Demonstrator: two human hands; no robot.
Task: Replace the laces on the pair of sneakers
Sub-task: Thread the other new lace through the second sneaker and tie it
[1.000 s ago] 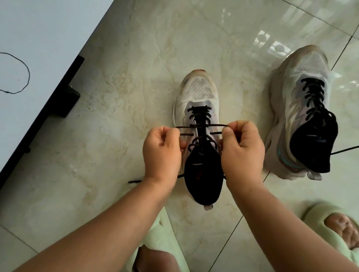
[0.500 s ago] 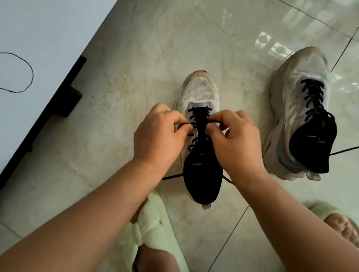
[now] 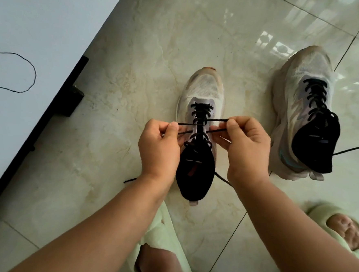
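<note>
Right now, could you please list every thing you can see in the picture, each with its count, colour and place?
sneakers: 2, white with black lining; one at centre, one at right, both on the floor
laces: black; one on the centre sneaker, pulled sideways; one on the right sneaker, its end trailing right
floor: beige glossy tiles
table: 1, white, upper left
thread: 1, black, on the table
slippers: 2, pale green; bottom centre, bottom right, both on feet
left hand: pinches the lace
right hand: pinches the lace

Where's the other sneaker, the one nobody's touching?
In the head view, the untouched sneaker stands on the floor tiles at right, beside the right hand.
</note>
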